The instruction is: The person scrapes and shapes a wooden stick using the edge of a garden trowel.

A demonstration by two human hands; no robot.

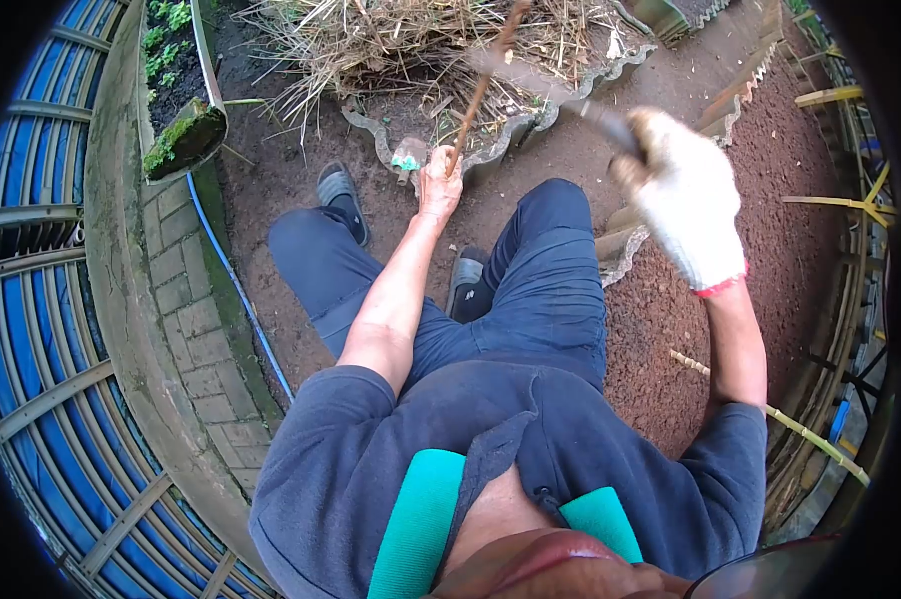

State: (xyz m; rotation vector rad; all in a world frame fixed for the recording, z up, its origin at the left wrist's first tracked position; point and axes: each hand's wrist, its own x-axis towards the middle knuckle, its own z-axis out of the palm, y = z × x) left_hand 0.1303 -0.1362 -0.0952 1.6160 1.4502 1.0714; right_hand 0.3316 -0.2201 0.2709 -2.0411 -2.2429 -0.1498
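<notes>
My bare left hand [438, 184] is closed around the lower end of a thin brown stick [482, 95], which slants up and away from me. My right hand [682, 185], in a white work glove with a red cuff, is raised to the right and closed on the dark handle of a knife [607, 127]. Motion blurs the knife; its long blade points left towards the stick, and its exact shape is smeared. A small green and white object [406, 161] lies on the soil just beside my left hand.
Dry straw [390, 45] is heaped in a bed edged by wavy sheeting [515, 132]. Bare brown soil [660, 349] lies to the right. On the left are a mossy block [184, 143], a blue hose [233, 275], brick paving [196, 319] and a blue-backed fence [41, 339].
</notes>
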